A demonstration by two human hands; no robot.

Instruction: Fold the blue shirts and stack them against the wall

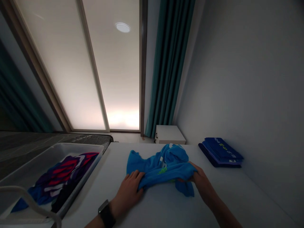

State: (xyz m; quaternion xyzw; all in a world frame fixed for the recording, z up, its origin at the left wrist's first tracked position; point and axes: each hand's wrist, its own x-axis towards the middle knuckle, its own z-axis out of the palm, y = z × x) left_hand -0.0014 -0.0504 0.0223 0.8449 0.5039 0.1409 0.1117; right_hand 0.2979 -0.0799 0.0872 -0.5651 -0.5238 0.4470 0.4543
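A bright blue shirt (161, 163) with green and white print lies crumpled on the white table (171, 210). At its left end, my left hand (133, 186) grips the near edge, fingers on top and thumb beneath; a dark watch (106, 212) is on that wrist. My right hand (199, 177) is closed round the right end of the same edge, its fingertips partly hidden by the cloth. Between both hands the near edge is drawn fairly straight, while the rest bunches up behind it. One loose blue part hangs toward me beside my right hand.
To the left stands a white bin (99, 148) holding red, purple and blue clothes (64, 172), with a pale curved handle (26, 196) in front. A stack of folded dark blue clothes (220, 152) lies by the right wall. Behind the table are a white cabinet (169, 133) and a teal curtain (169, 69).
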